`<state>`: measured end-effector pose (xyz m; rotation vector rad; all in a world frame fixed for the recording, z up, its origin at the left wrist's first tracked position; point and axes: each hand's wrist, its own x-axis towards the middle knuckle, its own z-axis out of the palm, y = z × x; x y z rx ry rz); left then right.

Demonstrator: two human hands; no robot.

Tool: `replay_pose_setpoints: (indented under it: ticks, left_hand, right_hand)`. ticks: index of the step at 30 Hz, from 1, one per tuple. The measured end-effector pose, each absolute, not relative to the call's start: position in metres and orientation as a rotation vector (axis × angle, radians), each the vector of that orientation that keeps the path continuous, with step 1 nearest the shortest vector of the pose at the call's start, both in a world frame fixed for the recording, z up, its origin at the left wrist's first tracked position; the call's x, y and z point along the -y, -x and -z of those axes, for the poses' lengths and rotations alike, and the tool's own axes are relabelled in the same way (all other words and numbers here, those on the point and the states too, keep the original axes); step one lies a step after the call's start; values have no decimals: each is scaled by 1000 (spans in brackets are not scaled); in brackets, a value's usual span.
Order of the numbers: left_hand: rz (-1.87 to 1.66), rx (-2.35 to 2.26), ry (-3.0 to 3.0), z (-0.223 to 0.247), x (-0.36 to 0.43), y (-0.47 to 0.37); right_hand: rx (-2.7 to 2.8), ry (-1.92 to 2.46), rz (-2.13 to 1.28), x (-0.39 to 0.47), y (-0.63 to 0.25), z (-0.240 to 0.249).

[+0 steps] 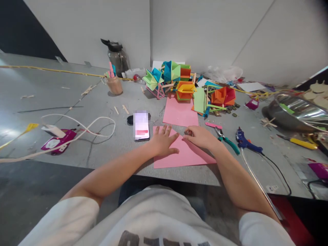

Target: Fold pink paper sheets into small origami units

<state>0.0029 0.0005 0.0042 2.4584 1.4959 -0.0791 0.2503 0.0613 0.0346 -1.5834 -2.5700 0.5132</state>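
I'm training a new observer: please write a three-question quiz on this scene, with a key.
1. Which hand lies flat on the nearer pink paper sheet?
2. True or false: the blue plastic glue gun lies right of the teal-handled metal pliers.
3. Closest to that sheet's left edge: A, shiny round metal bowl; B, rectangular lit-screen phone; C, brown cylindrical cup?
Key: 1, the left hand; 2, true; 3, B.

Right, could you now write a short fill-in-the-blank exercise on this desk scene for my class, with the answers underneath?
1. The left hand is spread on a ____ sheet of paper.
2. The phone lies to the ____ of that hand.
3. The pliers lie between the right hand and the glue gun, which is coloured ____.

Missing words: pink; left; blue.
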Motion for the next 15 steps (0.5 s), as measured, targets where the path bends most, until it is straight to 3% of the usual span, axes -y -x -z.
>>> replay_pose_setpoints:
  ticks: [9,15]
  left_hand:
    - [-263,-1701,-2401,4,0,-9]
    - [-1084,-1706,-2165,1,-12,5]
  right_hand:
    - [2584,1775,-644,-39,-242,-38]
    - [2571,1584,-936,-52,-254,-41]
